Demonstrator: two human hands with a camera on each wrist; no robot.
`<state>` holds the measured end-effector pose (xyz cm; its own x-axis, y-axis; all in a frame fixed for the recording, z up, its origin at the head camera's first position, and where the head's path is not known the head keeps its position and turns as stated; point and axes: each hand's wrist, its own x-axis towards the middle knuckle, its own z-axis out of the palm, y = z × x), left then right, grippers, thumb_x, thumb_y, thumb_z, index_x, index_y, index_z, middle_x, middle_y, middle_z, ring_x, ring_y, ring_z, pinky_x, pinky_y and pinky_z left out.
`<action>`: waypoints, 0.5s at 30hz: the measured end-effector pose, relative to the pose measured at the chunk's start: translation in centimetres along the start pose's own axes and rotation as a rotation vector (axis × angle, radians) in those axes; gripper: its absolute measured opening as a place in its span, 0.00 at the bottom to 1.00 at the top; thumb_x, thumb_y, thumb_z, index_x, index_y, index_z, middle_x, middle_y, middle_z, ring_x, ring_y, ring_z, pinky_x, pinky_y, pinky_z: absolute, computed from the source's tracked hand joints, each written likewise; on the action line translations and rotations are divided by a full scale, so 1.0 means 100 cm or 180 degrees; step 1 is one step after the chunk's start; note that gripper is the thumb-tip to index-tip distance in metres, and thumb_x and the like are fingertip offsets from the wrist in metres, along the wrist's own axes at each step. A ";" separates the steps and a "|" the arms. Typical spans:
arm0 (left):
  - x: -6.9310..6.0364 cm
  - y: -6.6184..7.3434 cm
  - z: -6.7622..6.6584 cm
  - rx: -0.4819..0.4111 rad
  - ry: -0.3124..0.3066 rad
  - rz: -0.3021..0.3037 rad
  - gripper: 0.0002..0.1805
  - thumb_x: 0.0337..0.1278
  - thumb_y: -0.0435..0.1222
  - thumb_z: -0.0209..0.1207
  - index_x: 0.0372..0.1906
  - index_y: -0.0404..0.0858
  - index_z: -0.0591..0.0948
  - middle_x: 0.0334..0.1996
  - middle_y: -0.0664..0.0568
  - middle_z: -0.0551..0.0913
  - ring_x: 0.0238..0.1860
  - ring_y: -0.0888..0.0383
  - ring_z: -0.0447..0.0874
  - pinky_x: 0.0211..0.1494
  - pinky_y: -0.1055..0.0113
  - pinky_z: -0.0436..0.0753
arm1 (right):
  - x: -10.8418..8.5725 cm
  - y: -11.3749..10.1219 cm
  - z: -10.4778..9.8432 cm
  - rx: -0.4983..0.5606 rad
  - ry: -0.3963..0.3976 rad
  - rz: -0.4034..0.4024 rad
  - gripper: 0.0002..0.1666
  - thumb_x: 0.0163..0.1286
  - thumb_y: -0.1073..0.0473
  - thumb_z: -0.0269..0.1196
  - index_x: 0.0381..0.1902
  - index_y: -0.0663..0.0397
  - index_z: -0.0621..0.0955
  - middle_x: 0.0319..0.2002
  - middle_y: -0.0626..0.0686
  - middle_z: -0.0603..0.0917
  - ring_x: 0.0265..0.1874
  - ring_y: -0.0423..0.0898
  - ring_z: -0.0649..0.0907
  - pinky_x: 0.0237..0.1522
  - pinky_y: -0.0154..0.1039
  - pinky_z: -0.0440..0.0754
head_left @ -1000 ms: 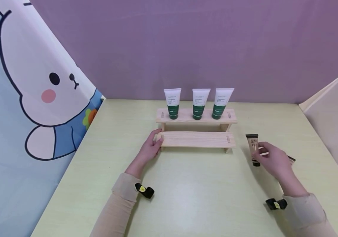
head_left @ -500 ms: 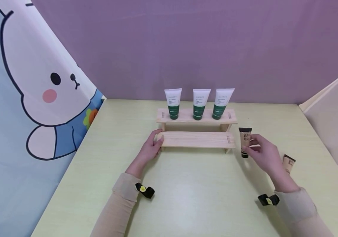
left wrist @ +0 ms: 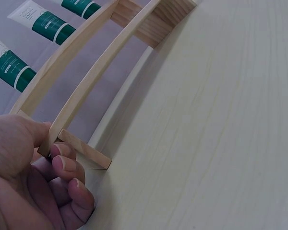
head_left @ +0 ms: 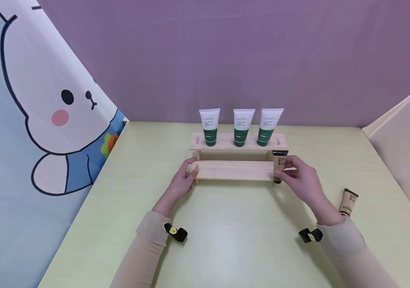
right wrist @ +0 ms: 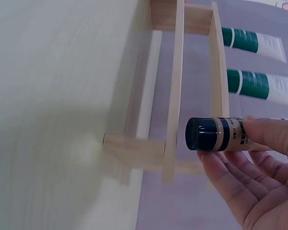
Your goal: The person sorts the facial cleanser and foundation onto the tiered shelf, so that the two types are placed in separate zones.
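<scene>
A two-step wooden rack (head_left: 233, 171) stands on the table. My left hand (head_left: 182, 179) grips the left end of its lower step; in the left wrist view the thumb lies above the board (left wrist: 81, 91) and the fingers curl below. My right hand (head_left: 303, 179) pinches a beige tube with black ends (head_left: 279, 162) upright, cap down, by the right end of the lower step. The right wrist view has the tube's dark cap (right wrist: 201, 134) near the step's edge; whether they touch I cannot tell. Three white-and-green tubes (head_left: 241, 127) stand on the upper step.
A second beige tube (head_left: 348, 201) lies on the table (head_left: 233, 236) to the right, beside my right forearm, its lower end partly covered by the sleeve. A purple cloth (head_left: 233, 60) hangs behind the table. A cartoon-printed cloth (head_left: 46, 120) hangs at the left.
My right hand has carried the beige tube leftward and up to the rack's right end, uncovering the other beige tube. The left hand stays on the rack.
</scene>
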<state>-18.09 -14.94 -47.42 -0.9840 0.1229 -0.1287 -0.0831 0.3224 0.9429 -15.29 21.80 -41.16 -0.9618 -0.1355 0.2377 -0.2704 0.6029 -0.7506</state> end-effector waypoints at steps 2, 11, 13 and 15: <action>0.000 0.000 0.000 0.0006 -0.0002 -0.0001 0.23 0.75 0.42 0.48 0.70 0.56 0.63 0.15 0.53 0.69 0.13 0.60 0.63 0.17 0.70 0.63 | 0.004 -0.003 0.006 0.0060 -0.0026 -0.0019 0.18 0.65 0.65 0.67 0.51 0.64 0.76 0.41 0.63 0.83 0.40 0.62 0.86 0.38 0.45 0.85; -0.001 0.000 0.001 0.0029 0.0031 -0.0016 0.23 0.75 0.42 0.48 0.70 0.56 0.63 0.15 0.53 0.69 0.13 0.60 0.64 0.18 0.70 0.63 | 0.025 -0.022 0.030 0.0270 -0.0228 -0.0009 0.17 0.66 0.64 0.66 0.49 0.64 0.75 0.44 0.64 0.83 0.43 0.61 0.85 0.43 0.48 0.84; -0.001 0.001 0.001 0.0038 0.0037 -0.0027 0.23 0.75 0.42 0.48 0.70 0.56 0.63 0.15 0.53 0.69 0.13 0.60 0.63 0.18 0.70 0.63 | 0.029 -0.025 0.037 0.0343 -0.0261 -0.0033 0.17 0.65 0.64 0.67 0.48 0.65 0.74 0.44 0.65 0.83 0.43 0.61 0.85 0.44 0.49 0.83; -0.001 0.001 0.001 0.0043 0.0043 -0.0037 0.23 0.75 0.43 0.48 0.70 0.57 0.63 0.15 0.53 0.69 0.13 0.60 0.63 0.18 0.70 0.63 | 0.033 -0.029 0.044 0.0398 -0.0284 -0.0088 0.16 0.65 0.65 0.67 0.46 0.65 0.74 0.44 0.65 0.83 0.43 0.61 0.85 0.45 0.50 0.83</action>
<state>-17.95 -14.78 -47.31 -0.9850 0.1064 -0.1355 -0.0926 0.3363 0.9372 -17.89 16.19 -40.92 -0.9524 -0.2235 0.2076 -0.2945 0.4963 -0.8167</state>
